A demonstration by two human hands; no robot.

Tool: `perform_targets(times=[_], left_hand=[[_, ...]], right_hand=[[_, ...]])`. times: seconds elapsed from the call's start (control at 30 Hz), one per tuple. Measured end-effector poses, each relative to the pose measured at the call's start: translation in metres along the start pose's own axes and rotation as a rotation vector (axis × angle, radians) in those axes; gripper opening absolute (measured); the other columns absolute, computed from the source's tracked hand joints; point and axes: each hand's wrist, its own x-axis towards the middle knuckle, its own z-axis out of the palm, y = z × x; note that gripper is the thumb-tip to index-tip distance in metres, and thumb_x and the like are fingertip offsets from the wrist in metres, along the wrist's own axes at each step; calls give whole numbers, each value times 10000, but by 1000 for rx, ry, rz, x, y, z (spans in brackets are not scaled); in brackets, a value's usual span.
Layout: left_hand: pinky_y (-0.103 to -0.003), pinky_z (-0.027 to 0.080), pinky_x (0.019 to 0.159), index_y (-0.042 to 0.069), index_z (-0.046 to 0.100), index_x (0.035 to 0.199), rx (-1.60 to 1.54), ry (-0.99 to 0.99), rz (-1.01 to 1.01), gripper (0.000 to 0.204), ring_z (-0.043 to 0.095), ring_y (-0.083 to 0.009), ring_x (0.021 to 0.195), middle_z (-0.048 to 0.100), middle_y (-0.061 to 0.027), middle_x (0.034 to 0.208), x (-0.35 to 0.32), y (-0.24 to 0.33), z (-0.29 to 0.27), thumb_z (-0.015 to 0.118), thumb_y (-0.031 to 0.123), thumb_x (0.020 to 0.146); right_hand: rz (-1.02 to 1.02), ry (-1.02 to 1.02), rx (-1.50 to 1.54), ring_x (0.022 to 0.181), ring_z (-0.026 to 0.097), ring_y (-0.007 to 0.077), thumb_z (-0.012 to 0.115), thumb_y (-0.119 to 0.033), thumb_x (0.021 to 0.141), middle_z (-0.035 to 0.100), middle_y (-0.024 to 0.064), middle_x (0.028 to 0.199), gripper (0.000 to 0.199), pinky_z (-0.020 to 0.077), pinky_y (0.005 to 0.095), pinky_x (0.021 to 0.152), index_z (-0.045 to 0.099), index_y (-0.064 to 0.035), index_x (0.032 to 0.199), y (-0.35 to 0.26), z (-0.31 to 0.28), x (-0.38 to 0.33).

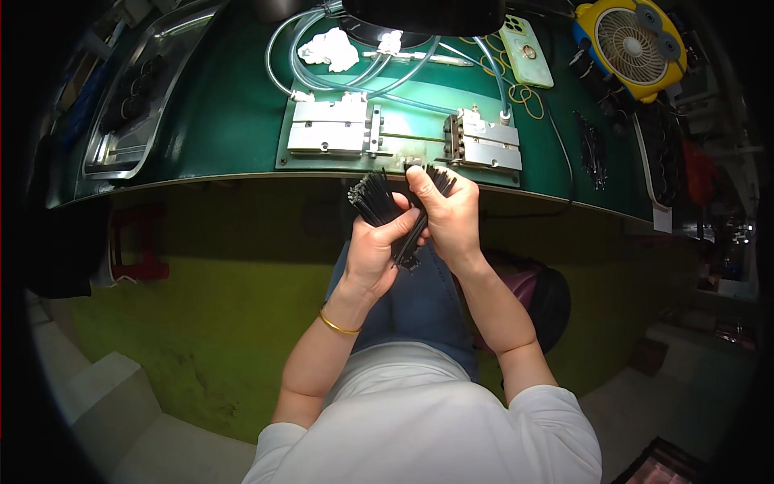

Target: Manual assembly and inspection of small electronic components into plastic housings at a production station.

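Observation:
My left hand [374, 252] is closed round a bundle of thin black rods [371, 198], whose ends fan out up and to the left. Close beside it, my right hand [453, 211] grips more of the same black rods, its thumb pressed on them near the top. The two bunches cross between my hands, and their lower ends stick out below. Just beyond my fingertips, at the bench edge, lies a metal fixture with a left silver block [326, 127] and a right silver block [488, 143] on one base plate.
Clear air hoses [300, 64] loop behind the fixture, near a crumpled white tissue [329, 50]. A pale green phone [526, 52] and a yellow fan [637, 44] stand back right. More black rods [592, 153] lie on the right, and a metal tray [153, 89] on the left of the green bench.

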Motion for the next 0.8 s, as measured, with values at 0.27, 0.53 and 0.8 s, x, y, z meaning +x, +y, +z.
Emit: perform_targets(times=[0.27, 0.53, 0.8], left_hand=[[-236, 470, 540, 31, 526, 825, -11, -1, 24, 56, 569, -154, 592, 578, -79, 716, -3, -4, 1, 573, 18, 797], [-232, 472, 540, 22, 537, 836, 34, 33, 22, 42, 572, -147, 596, 585, -77, 719, 0, -4, 1, 566, 24, 806], [-230, 476, 549, 14, 553, 837, 62, 34, 55, 35, 572, -138, 603, 590, -73, 729, -2, -5, 5, 567, 29, 810]], right_hand=[[-46, -45, -55, 397, 470, 38, 571, -155, 828, 557, 23, 543, 186, 316, 175, 317, 628, 6, 755, -2, -1, -2], [-36, 85, -81, 394, 482, 42, 574, -148, 823, 546, 5, 538, 199, 363, 167, 346, 625, 19, 728, 0, 2, 2], [3, 6, -25, 383, 471, 43, 578, -142, 820, 542, 6, 542, 212, 404, 175, 360, 605, 30, 699, -1, -3, 5]])
